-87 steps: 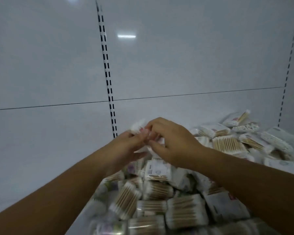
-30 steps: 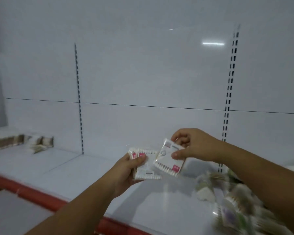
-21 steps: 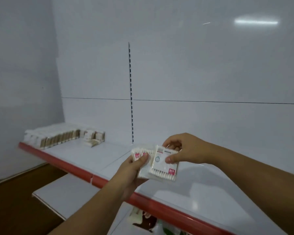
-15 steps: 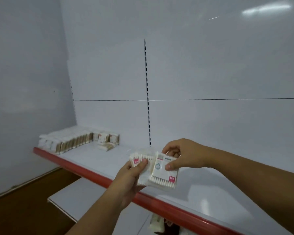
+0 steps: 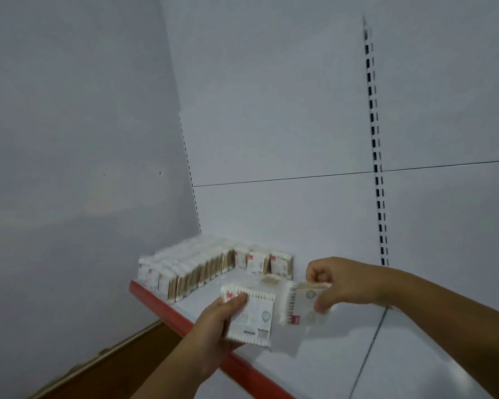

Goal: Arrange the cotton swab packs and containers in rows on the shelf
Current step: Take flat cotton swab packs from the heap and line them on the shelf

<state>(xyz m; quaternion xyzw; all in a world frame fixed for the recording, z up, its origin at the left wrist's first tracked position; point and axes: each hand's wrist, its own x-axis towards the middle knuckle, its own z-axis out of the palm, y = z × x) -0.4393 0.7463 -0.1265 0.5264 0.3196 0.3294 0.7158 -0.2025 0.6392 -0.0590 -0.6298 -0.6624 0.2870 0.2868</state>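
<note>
My left hand (image 5: 213,326) grips a flat white cotton swab pack (image 5: 254,318) with a small red label, held over the shelf's red front edge. Just to its right, my right hand (image 5: 340,283) pinches a second, similar pack (image 5: 301,305) by its upper edge, tilted. The white shelf (image 5: 415,355) runs from lower right to far left. At its far left end stands a row of swab packs (image 5: 185,272) on edge, with three packs (image 5: 261,262) upright against the back wall. One loose pack (image 5: 270,280) lies flat in front of those.
A grey side wall (image 5: 69,168) closes the shelf's left end. Slotted uprights (image 5: 375,139) run down the white back panel. The red shelf lip (image 5: 162,300) drops off to a brown floor strip at the lower left.
The view has swung left from the heap of packs to the shelf's left end. My two hands, which held their packs overlapping, have drawn them apart, and the row is nearer.
</note>
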